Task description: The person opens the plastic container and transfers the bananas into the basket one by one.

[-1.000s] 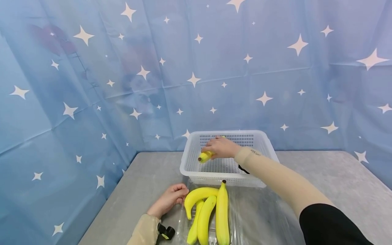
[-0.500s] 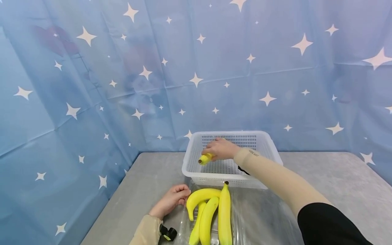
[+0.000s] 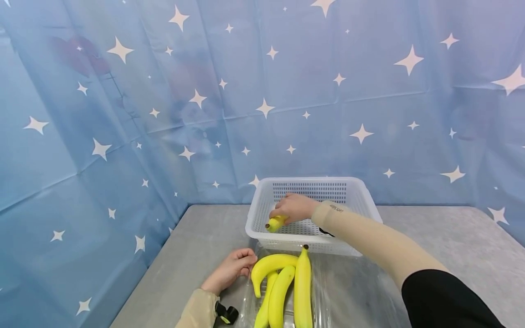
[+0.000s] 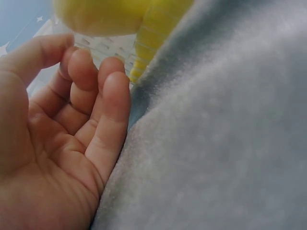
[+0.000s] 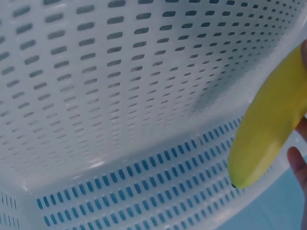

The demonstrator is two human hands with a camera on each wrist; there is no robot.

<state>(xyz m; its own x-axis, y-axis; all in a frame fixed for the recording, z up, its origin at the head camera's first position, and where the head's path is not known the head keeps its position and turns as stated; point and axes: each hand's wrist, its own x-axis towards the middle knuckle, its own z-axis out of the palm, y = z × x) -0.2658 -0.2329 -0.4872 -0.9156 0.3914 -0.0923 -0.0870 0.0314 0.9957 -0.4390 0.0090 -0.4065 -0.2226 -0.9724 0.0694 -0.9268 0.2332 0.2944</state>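
My right hand (image 3: 296,207) grips a yellow banana (image 3: 275,223) inside the white perforated basket (image 3: 305,237). In the right wrist view the banana (image 5: 266,124) slants with its dark tip low, fingers (image 5: 298,165) showing at the edge. My left hand (image 3: 233,269) rests at the left edge of a clear plastic tray (image 3: 321,303), beside a curved banana (image 3: 272,262). Its fingers (image 4: 116,96) are loosely curled in the left wrist view, with nothing visible between them; whether they touch the tray is unclear. Several bananas (image 3: 302,289) lie in the tray.
The basket stands at the back of the grey table (image 3: 213,228), close to a blue curtain (image 3: 229,114) with white stars. The tray lies directly in front of the basket. A black wrist camera (image 3: 227,313) sits on my left wrist.
My right hand has lowered slightly into the basket with the banana. The left hand and the bananas in the tray hold still; the whole view has shifted a little.
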